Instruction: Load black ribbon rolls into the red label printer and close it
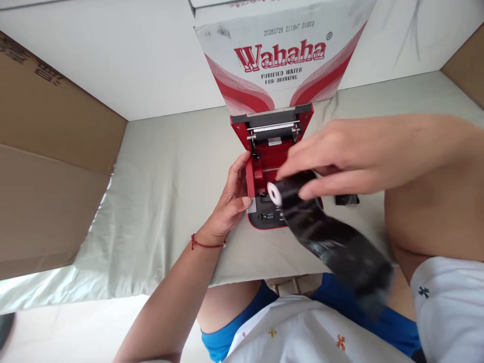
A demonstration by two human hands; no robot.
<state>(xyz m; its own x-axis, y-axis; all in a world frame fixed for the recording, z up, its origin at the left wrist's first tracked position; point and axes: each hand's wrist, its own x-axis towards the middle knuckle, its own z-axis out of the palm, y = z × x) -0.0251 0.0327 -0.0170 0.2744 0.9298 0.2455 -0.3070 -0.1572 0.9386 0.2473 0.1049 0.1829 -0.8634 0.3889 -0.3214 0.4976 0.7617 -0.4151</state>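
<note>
A small red and black printer [260, 218] rests on the cloth-covered table with its lid [242, 123] raised and a roller showing inside it. My left hand [227, 204] grips the printer's left side, thumb at the front corner and fingers along the red wall. Above the printer's right half, my right hand [340, 156] pinches a roll of black ribbon [333, 234] between thumb and fingers. The roll's white core faces left, and a loose length of ribbon trails down to the right, blurred at its end. Roll and hand hide part of the printer's inside.
Behind the printer stands a white and red water carton [283, 55]. A brown cardboard box [56, 151] takes up the left side. Right of the printer lies a small black piece [347, 199]. The pale green cloth [151, 201] ends at the table's front edge, close to my lap.
</note>
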